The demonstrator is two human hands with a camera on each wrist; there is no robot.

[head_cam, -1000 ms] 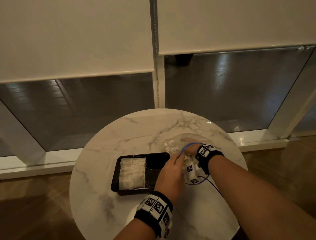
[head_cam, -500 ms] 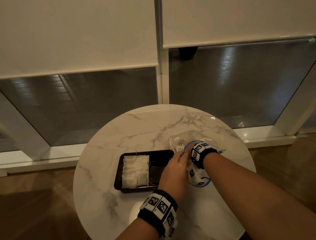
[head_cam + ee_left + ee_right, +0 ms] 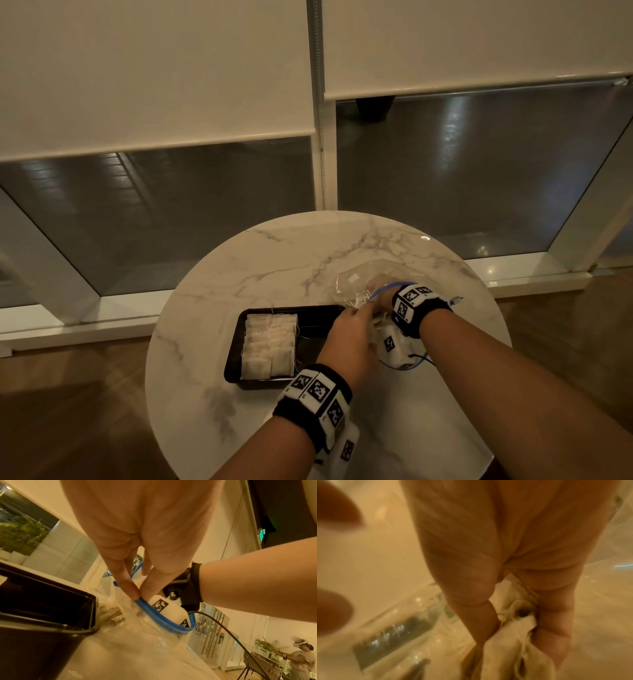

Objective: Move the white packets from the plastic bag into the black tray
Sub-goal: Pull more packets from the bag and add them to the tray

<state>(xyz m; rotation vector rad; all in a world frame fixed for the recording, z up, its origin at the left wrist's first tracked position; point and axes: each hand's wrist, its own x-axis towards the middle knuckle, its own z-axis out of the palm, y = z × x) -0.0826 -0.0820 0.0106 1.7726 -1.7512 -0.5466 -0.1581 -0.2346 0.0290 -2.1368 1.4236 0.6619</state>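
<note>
Left hand [image 3: 137,547] angled down, thumb and forefinger pinched on the plastic bag's blue rim [image 3: 164,618]. Right hand [image 3: 513,561] reaches inside the bag, fingers [image 3: 553,635] curled round white packets [image 3: 513,642]. Both forearms bare, wristbands on.

Over the last second the right hand [image 3: 378,291] went deeper into the plastic bag [image 3: 359,284]; where its wrist band earlier sat at the blue-rimmed mouth, the hand lay inside under the clear film. In the right wrist view its fingers [image 3: 554,635] had closed round a bunch of white packets [image 3: 513,635]. The left hand [image 3: 349,339] moved forward to the bag opening, finger and thumb pinching the blue rim [image 3: 164,616] just beside the black tray [image 3: 51,601]. The head camera tipped down slightly, so the table [image 3: 274,267] sat lower in view.
</note>
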